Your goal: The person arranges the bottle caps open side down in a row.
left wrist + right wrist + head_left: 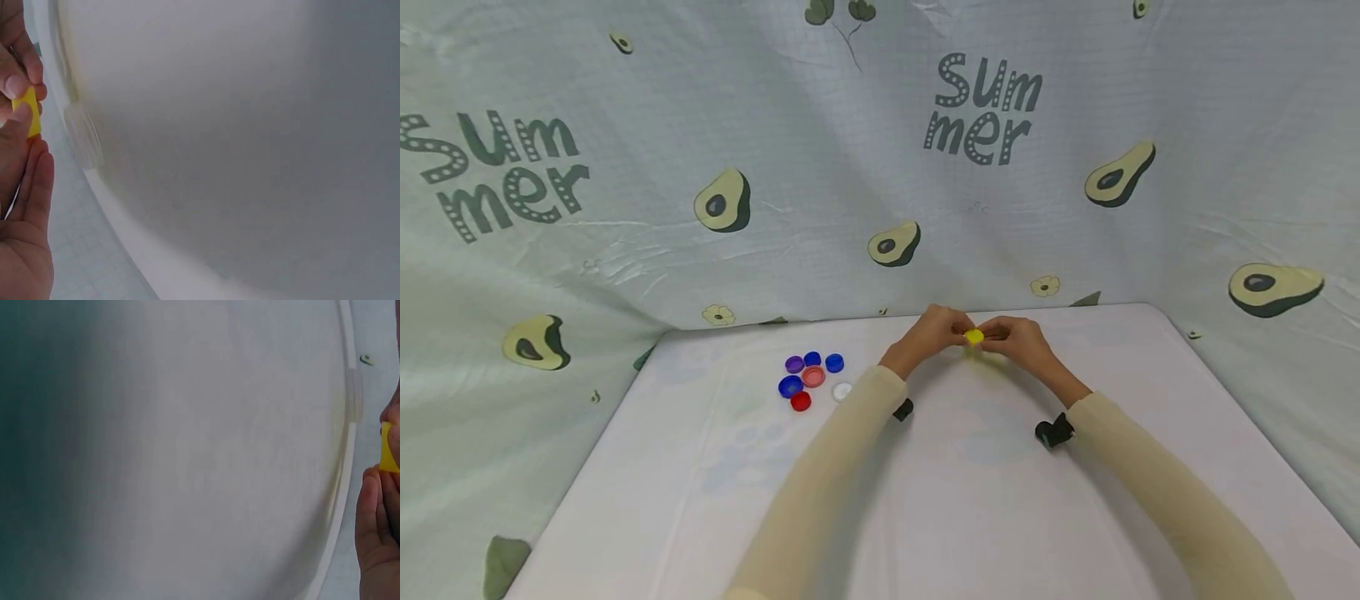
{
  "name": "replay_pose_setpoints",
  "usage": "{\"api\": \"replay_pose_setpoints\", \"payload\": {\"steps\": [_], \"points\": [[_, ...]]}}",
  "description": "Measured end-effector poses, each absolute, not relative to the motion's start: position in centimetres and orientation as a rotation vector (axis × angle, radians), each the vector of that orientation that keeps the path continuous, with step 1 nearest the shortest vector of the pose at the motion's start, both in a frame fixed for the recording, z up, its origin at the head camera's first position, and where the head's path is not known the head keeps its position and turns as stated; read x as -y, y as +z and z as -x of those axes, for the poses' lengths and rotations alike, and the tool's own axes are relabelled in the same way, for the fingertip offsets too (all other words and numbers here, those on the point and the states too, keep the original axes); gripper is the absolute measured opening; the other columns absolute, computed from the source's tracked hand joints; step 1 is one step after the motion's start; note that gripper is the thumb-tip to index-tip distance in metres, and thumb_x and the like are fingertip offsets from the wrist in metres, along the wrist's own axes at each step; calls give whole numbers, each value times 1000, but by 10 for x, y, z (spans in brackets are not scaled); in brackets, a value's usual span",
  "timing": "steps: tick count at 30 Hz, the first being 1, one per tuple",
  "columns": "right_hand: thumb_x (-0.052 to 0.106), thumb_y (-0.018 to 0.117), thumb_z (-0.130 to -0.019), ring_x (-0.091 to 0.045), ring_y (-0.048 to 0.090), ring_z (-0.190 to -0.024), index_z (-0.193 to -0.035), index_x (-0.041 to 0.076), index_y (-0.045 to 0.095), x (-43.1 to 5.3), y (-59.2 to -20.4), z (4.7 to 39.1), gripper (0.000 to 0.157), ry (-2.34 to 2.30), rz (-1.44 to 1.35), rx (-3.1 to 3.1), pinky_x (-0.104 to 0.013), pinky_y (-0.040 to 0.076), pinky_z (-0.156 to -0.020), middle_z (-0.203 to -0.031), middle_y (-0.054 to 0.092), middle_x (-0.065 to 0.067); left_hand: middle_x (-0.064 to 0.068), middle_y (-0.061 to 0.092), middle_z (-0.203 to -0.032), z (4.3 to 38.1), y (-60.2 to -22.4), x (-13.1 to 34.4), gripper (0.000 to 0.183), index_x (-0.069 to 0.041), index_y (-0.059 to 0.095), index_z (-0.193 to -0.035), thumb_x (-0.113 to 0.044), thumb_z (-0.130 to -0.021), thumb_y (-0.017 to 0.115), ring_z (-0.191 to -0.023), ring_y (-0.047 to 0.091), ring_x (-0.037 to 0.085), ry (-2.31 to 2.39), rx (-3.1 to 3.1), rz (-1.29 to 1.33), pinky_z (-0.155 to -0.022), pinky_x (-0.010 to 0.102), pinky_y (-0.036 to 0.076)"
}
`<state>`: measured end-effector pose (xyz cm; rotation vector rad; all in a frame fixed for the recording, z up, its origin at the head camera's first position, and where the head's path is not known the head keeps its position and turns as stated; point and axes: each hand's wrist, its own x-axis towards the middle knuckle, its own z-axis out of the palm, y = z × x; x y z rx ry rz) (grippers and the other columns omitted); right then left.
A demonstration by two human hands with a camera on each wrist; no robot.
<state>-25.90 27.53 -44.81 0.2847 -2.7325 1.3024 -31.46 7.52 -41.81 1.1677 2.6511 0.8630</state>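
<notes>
Cream sleeves [820, 483]; left grip [929, 335], right grip [1018, 341], both narrow around yellow piece [973, 337].

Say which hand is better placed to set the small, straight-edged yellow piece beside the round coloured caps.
Probably the left hand: it and the right hand both pinch the yellow piece, but the left is on the side nearer the round coloured caps.
</notes>
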Motion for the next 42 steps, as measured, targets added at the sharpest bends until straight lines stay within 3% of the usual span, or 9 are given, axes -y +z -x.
{"api": "replay_pose_setpoints", "payload": {"steps": [6,14,24,33,42], "points": [[18,83,-87,-25,74,-97,-112,6,76,-279,-446,263,28,1144,-423,2754,-35,60,-80,-105,77,-11,3,76,-109,317,-421,-73,26,-7,77,-115,-16,-90,77,-93,66,13,832,-2642,-1207,-81,18,52],[9,80,-88,-30,72,-98,-111,3,75,-284,-436,267,25,941,-661,2771,-46,59,-87,-109,75,-12,3,74,-117,311,-426,-70,28,-7,74,-121,-15,-95,71,-103,64,15,821,-2664,-1270,-93,23,52],[11,82,-87,-21,70,-90,-108,4,76,-286,-446,272,23,847,-735,2804,-40,58,-82,-102,76,-7,3,74,-114,314,-432,-73,23,-7,75,-119,-14,-97,70,-103,65,15,758,-2629,-1193,-96,24,52],[6,83,-84,-29,71,-95,-110,-2,73,-278,-443,271,29,718,-808,2778,-43,59,-85,-106,74,-14,3,74,-111,312,-431,-77,25,-6,76,-117,-18,-95,73,-96,64,15,604,-2734,-1195,-91,20,52],[4,79,-87,-31,70,-95,-112,-3,72,-275,-448,266,27,838,-668,2791,-44,58,-85,-106,74,-16,4,74,-110,308,-435,-83,27,-5,75,-116,-18,-93,76,-94,62,15,631,-2757,-1096,-89,20,52]]}}
